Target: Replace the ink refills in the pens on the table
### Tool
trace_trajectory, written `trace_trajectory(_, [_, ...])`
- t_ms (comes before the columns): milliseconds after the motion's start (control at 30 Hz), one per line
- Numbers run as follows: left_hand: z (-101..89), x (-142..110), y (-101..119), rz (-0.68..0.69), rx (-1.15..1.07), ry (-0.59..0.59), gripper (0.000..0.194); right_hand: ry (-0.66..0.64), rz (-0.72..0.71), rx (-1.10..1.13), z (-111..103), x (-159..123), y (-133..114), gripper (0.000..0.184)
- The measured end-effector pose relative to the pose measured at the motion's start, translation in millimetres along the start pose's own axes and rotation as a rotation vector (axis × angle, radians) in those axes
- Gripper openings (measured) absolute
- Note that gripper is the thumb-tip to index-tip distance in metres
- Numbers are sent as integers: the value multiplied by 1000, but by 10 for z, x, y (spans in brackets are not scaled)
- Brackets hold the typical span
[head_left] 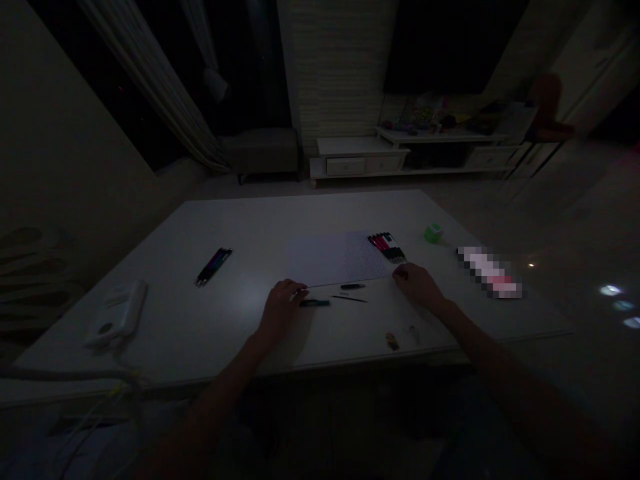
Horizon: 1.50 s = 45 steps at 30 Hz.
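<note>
My left hand [283, 307] rests on the white table with its fingers bent together. A small pale spot shows at its fingertips, too dim to name. Right beside those fingertips lies a dark teal pen barrel [315, 303]. To its right are a thin dark pen refill [351, 299], a tiny spring-like piece [344, 294] and a short black pen part [353, 287]. My right hand [416, 283] is closed near the lower right corner of a sheet of paper [320, 257] with writing on its right part. Whatever its fingertips hold is hidden.
Several pens [387, 247] lie in a row beside the paper. More pens [214, 267] lie at left, near a white power strip [117, 313]. A green sharpener-like object [433, 232], a blurred-out phone-shaped item [489, 272] and a small yellowish figure [392, 341] are on the table [250, 227].
</note>
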<state>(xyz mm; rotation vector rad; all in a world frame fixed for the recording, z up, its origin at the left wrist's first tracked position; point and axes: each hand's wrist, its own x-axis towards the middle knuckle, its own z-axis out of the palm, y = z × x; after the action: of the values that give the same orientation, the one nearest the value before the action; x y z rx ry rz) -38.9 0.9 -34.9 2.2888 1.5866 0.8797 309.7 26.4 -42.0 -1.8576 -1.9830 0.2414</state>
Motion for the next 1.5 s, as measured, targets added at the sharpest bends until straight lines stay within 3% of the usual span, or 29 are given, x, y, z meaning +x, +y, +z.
trace_trajectory(133, [-165, -52, -281, -109, 133, 58, 20, 93, 80, -51, 32, -88, 223, 20])
trace_trajectory(267, [-195, -117, -371, -134, 249, 37, 20, 225, 35, -74, 142, -188, 214, 19])
trace_trajectory(533, [-159, -134, -250, -108, 270, 2, 19, 220, -108, -68, 213, -197, 81, 14])
trace_trajectory(733, [-124, -227, -171, -102, 194, -3, 23, 259, -50, 7, 210, -217, 66, 17])
trace_trajectory(833, [-57, -280, -41, -64, 142, -18, 24, 255, -46, 92, 223, -273, -60, 19])
trace_trajectory(967, [31, -353, 140, 19, 168, -27, 27, 208, -139, 218, 257, -427, -311, 21])
trace_trajectory(1100, [83, -383, 185, 90, 195, -17, 33, 131, -214, 274, 316, -545, -506, 21])
trace_trajectory(1267, [162, -347, 191, 57, 181, 16, 31, 87, -204, 278, 436, -518, -616, 21])
trace_trajectory(1500, [216, -310, 271, 10, 191, -30, 21, 81, -224, 213, 479, -454, -741, 14])
